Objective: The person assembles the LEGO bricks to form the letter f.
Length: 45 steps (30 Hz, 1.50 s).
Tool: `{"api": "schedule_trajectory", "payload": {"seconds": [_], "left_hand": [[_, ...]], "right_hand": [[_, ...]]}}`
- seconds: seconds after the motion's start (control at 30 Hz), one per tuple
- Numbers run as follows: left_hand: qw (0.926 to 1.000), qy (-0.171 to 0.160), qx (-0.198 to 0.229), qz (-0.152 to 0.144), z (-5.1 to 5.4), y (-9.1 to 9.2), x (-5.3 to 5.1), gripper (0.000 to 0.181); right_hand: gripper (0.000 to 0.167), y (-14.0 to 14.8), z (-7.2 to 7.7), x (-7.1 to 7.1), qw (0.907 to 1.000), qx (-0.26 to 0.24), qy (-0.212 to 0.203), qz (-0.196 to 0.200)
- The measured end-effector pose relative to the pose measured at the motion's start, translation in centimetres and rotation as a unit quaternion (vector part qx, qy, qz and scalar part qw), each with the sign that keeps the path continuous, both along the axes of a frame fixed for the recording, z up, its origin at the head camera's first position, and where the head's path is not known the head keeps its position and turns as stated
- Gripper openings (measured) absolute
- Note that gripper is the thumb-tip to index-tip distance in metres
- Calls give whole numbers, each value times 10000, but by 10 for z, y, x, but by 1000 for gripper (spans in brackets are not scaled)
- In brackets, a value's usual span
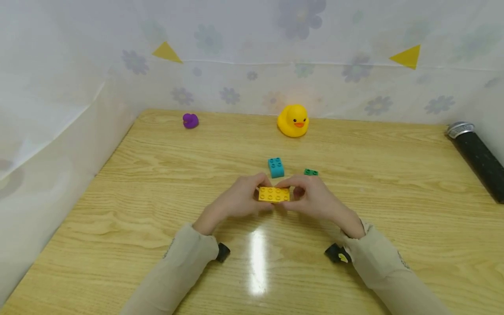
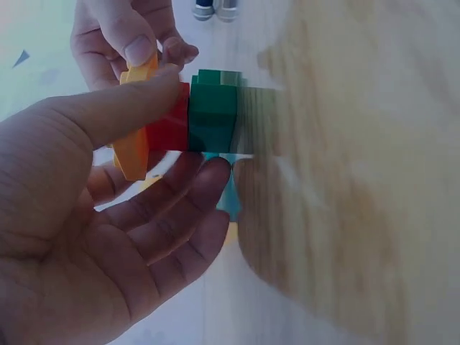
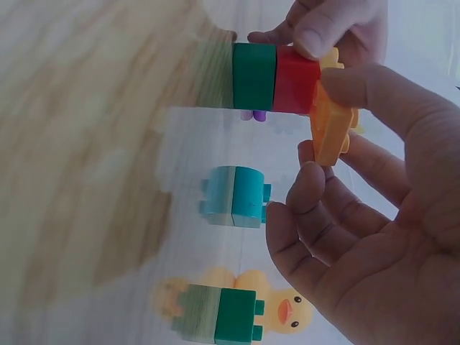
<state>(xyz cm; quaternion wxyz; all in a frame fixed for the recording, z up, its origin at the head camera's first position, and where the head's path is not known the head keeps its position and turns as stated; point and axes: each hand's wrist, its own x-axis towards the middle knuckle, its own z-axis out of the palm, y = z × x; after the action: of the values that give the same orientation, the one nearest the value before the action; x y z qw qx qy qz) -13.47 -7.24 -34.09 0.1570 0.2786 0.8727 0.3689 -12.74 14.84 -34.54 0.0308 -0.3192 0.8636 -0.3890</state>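
Both hands meet at a small stack of toy building bricks in mid-table. On top is a yellow brick (image 1: 274, 194) with two rows of studs; beneath it, a red brick (image 3: 295, 83) and a green brick (image 3: 254, 77) at the bottom. My left hand (image 1: 244, 199) pinches the yellow brick's left end, its thumb partly covering the red brick in the left wrist view. The right hand (image 1: 315, 199) grips the right end between thumb and fingers. Just beyond the hands are a turquoise brick (image 1: 276, 167) with a curved side and another green brick (image 1: 311, 172), partly hidden by the right hand.
A big yellow rubber duck (image 1: 293, 121) and a small purple duck (image 1: 190, 121) stand along the back of the wooden table (image 1: 118, 210). At the right edge lies a black cylinder (image 1: 482, 162) with a silver end. A flower-patterned curtain (image 1: 232, 52) hangs behind.
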Motion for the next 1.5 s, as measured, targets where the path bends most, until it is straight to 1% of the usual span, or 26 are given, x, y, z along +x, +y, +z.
{"api": "schedule_trajectory", "payload": {"seconds": [0.1, 0.33, 0.63, 0.8, 0.9, 0.97, 1.07, 1.2, 1.33, 1.5], "left_hand": [[9999, 69, -85, -88, -1, 1, 0, 28], [9998, 113, -74, -123, -2, 0, 0, 29], [9999, 63, -120, -81, 0, -1, 2, 29], [9998, 10, -156, -144, 1, -1, 2, 30], [9996, -29, -206, -179, 2, 0, 1, 30], [9995, -54, -255, -174, 2, 1, 1, 30], [9993, -88, -319, -152, 2, 1, 1, 30], [9991, -154, -384, -100, 1, 2, 2, 30], [9990, -157, -402, -89, 1, 1, 2, 30], [9989, -127, -443, -81, 1, 1, 3, 32]], "right_hand": [[32, 1, 0, 0, 10000, -10, -57, -11], [30, 1, 2, 0, 9999, -62, -119, 44], [32, 0, 4, 2, 9995, -9, -316, 10], [23, 3, 7, 0, 9987, 66, -502, -65], [21, 9, 11, -4, 9978, 75, -599, -286], [23, 14, 13, -7, 9973, 39, -533, -502], [23, 24, 16, -11, 9957, -107, -345, -856], [24, 35, 19, -13, 9911, -178, -67, -1319], [23, 42, 17, -16, 9863, -199, 138, -1632], [25, 44, 10, -18, 9831, -234, 285, -1794]]}}
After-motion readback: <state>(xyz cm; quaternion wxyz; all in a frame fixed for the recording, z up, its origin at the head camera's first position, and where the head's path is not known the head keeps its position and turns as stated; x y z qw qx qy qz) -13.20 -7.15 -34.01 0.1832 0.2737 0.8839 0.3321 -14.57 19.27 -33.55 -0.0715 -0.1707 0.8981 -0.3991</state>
